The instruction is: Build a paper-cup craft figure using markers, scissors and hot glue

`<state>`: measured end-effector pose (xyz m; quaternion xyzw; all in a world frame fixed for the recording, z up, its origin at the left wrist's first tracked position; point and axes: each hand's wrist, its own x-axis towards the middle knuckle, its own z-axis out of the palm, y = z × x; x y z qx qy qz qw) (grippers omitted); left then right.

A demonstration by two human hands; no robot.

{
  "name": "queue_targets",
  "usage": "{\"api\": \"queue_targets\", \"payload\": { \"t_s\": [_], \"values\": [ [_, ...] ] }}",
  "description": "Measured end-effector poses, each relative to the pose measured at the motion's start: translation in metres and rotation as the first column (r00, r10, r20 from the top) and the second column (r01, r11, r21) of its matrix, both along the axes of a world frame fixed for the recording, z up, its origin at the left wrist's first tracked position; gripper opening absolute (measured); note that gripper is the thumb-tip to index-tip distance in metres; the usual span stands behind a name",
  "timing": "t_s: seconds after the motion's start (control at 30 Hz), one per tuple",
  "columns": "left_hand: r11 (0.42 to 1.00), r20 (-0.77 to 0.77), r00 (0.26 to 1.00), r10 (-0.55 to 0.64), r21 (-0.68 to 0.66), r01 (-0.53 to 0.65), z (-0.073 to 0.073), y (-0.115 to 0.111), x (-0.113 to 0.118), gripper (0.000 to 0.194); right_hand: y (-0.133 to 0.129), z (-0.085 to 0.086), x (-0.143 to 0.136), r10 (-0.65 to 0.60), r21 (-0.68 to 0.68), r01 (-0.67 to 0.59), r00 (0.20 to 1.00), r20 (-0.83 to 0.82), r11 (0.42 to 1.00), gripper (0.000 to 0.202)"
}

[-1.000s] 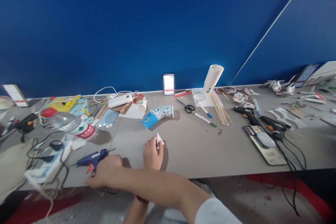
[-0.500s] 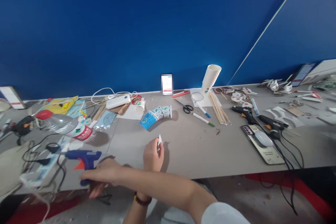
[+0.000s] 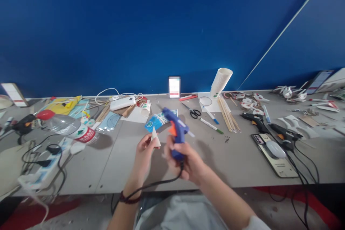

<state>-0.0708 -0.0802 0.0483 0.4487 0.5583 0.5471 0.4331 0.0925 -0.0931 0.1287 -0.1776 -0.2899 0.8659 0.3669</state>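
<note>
My right hand point(image 3: 185, 160) is wrapped round the handle of a blue hot glue gun point(image 3: 179, 134) with an orange trigger. The gun's nozzle points up and to the left, and its black cord hangs down across my left wrist. My left hand point(image 3: 145, 147) pinches a small white paper triangle point(image 3: 155, 139), its point upward, just left of the gun. Behind both hands a blue patterned paper-cup piece point(image 3: 152, 123) lies on the table, partly covered by the gun.
At left are a plastic bottle point(image 3: 68, 127) and a power strip point(image 3: 50, 169). Scissors point(image 3: 195, 114), markers point(image 3: 211, 125), wooden sticks point(image 3: 228, 115) and stacked paper cups point(image 3: 221, 82) lie ahead. A phone point(image 3: 275, 158) and two more glue guns point(image 3: 285, 134) are at right.
My right hand has carried the blue glue gun from the far left to the middle, uncrossing my arms. My left hand has shifted slightly left with the paper triangle.
</note>
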Motion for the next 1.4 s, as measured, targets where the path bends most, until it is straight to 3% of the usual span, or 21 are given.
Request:
{"api": "queue_targets", "payload": {
  "t_s": [0.1, 0.2, 0.27, 0.33, 0.43, 0.6, 0.73, 0.9, 1.13, 1.3, 1.4],
  "values": [
    [0.998, 0.038, 0.998, -0.043, -0.032, 0.044, 0.022, 0.013, -0.011, 0.030, 0.007, -0.017, 0.042, -0.164, 0.091, 0.155, 0.981, 0.105, 0.984, 0.036],
    [0.997, 0.015, 0.997, -0.081, -0.007, 0.081, 0.040, 0.027, -0.016, 0.034, 0.012, -0.043, 0.074, -0.412, 0.254, 0.339, 0.844, 0.344, 0.906, 0.032],
    [0.992, -0.031, 0.991, -0.128, 0.007, 0.128, 0.047, 0.037, -0.013, 0.035, 0.015, -0.059, 0.089, -0.456, 0.372, 0.303, 0.768, 0.450, 0.877, 0.035],
    [0.979, -0.070, 0.977, -0.204, 0.003, 0.204, 0.049, 0.047, -0.004, 0.033, 0.017, -0.070, 0.098, -0.432, 0.433, 0.214, 0.746, 0.507, 0.876, 0.038],
    [0.961, -0.061, 0.959, -0.276, -0.019, 0.276, 0.042, 0.058, 0.015, 0.031, 0.023, -0.076, 0.099, -0.371, 0.446, 0.110, 0.745, 0.554, 0.888, 0.036],
    [0.954, 0.027, 0.954, -0.298, -0.022, 0.298, 0.021, 0.062, 0.037, 0.038, 0.036, -0.076, 0.086, -0.398, 0.508, 0.080, 0.729, 0.557, 0.858, 0.036],
    [0.959, 0.076, 0.956, -0.282, -0.017, 0.284, 0.010, 0.058, 0.037, 0.041, 0.042, -0.082, 0.079, -0.282, 0.437, 0.021, 0.790, 0.544, 0.899, 0.039],
    [0.971, 0.102, 0.967, -0.234, -0.029, 0.238, 0.007, 0.057, 0.031, 0.042, 0.044, -0.081, 0.075, -0.151, 0.363, -0.041, 0.862, 0.483, 0.931, 0.037],
    [0.984, 0.157, 0.975, -0.158, -0.057, 0.169, -0.001, 0.059, 0.031, 0.043, 0.053, -0.063, 0.071, -0.120, 0.209, 0.047, 0.929, 0.351, 0.977, 0.051],
    [0.993, 0.189, 0.977, -0.096, -0.046, 0.106, -0.005, 0.061, 0.031, 0.039, 0.059, -0.072, 0.068, -0.143, 0.141, 0.100, 0.930, 0.340, 0.985, 0.030],
    [0.996, 0.153, 0.986, -0.062, -0.055, 0.071, -0.003, 0.062, 0.031, 0.032, 0.059, -0.078, 0.067, -0.171, 0.148, 0.130, 0.938, 0.303, 0.980, 0.033]
  ]
}}
